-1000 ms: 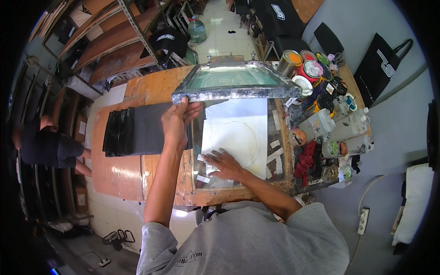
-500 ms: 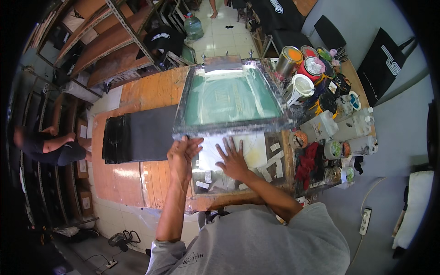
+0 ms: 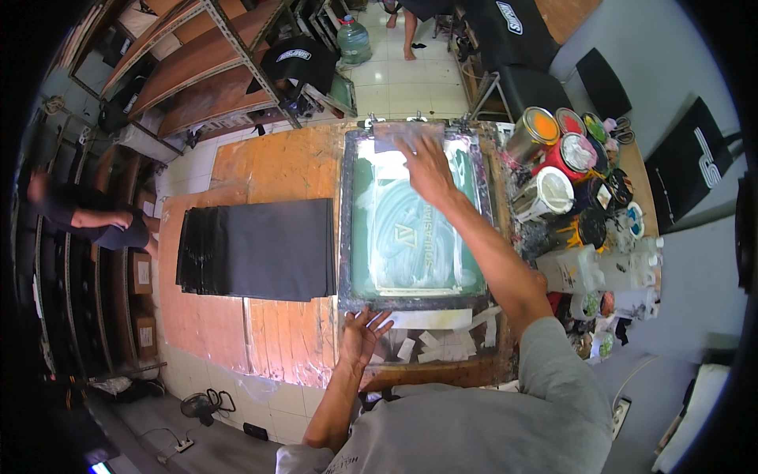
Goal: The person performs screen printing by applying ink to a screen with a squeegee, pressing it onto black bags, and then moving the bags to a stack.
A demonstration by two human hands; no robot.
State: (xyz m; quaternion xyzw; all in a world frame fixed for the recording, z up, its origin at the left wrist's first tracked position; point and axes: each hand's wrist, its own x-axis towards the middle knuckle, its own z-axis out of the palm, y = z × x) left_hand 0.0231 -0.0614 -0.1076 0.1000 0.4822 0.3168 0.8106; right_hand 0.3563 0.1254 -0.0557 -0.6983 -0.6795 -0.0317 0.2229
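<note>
A screen-printing frame (image 3: pixel 345 229) with green mesh and smeared white ink lies over a white sheet (image 3: pixel 430 319), whose near strip shows below it. My right hand (image 3: pixel 430 170) reaches over the mesh to the squeegee (image 3: pixel 387 137) at the frame's far end, its fingers closed on the tool and partly hiding it. Palm upward, my left hand (image 3: pixel 363 336) is at the frame's near left corner, fingers apart and fingertips close to the edge; whether they touch it is hard to tell. Left of the frame lies a stack of black fabric pieces (image 3: pixel 268 245).
Ink cans and tubs (image 3: pixel 545 189) and plastic bottles (image 3: pixel 568 268) crowd the table's right side. Metal shelving (image 3: pixel 213 71) stands at the far left. One person (image 3: pixel 99 213) is at the left, and another person's legs (image 3: pixel 410 35) show at the back.
The screen frame has come down flat over the sheet. My right hand has left the sheet for the squeegee at the far end. My left hand has dropped with the frame's near edge.
</note>
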